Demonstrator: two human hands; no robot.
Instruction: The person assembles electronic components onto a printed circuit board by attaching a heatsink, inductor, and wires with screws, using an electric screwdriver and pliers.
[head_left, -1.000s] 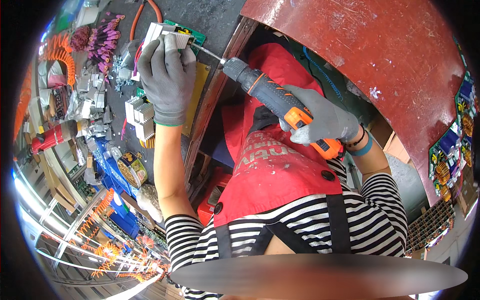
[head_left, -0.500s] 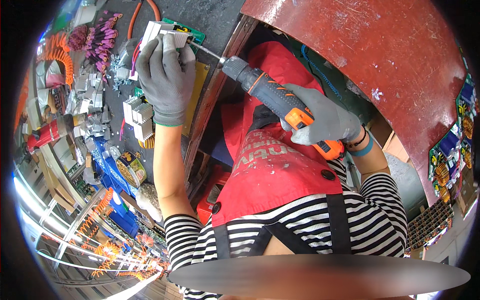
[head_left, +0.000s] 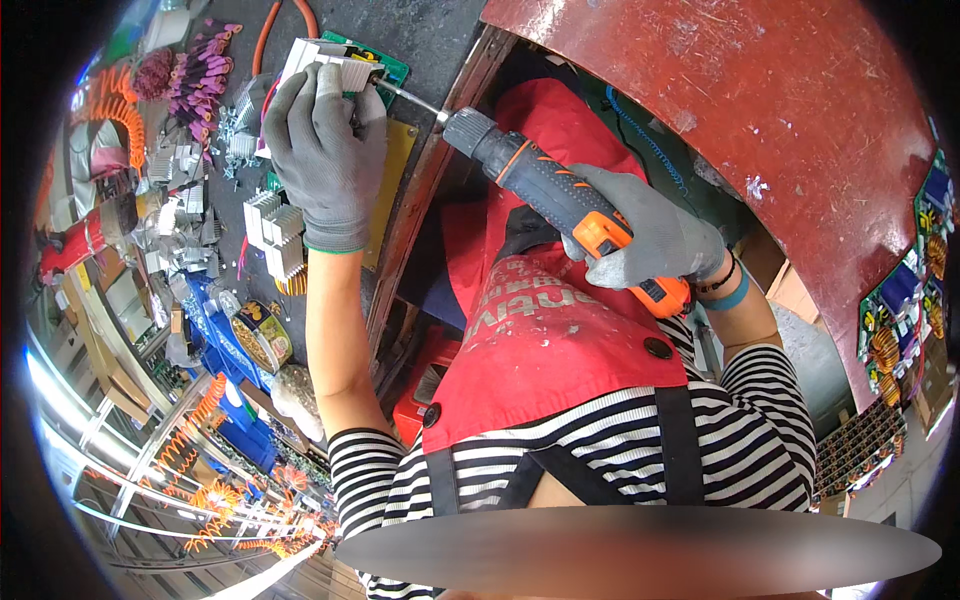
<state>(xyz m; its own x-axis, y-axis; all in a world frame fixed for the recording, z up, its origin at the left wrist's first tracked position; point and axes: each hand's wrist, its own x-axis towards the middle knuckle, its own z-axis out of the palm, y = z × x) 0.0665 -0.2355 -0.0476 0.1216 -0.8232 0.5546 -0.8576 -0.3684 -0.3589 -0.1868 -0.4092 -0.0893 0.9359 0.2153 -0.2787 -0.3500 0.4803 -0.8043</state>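
In a grey glove, my right hand (head_left: pixel 650 230) is wrapped round a black and orange cordless drill (head_left: pixel 550 190). Its long bit (head_left: pixel 412 99) points up and left, with the tip at the edge of a silver finned heat sink (head_left: pixel 345 70). That heat sink sits on a green circuit board (head_left: pixel 396 70). My left hand (head_left: pixel 328 160), gloved too, grips the near side of the heat sink with fingers bent over it; the fingertips partly cover the fins. Close to my left wrist stands another finned heat sink (head_left: pixel 272 225) with a copper coil under it.
Left of my hand lie loose metal heat sinks (head_left: pixel 185 215), a bundle of purple-sleeved wires (head_left: pixel 203 80) and a bowl of small parts (head_left: pixel 262 338). A yellow plate (head_left: pixel 398 160) lies near the bench edge. A red tabletop (head_left: pixel 740 90) at right carries circuit boards (head_left: pixel 890 300).
My left hand has shifted slightly left and its fingers have moved a little on the heat sink. The drill stays almost in place, its bit still at the heat sink.
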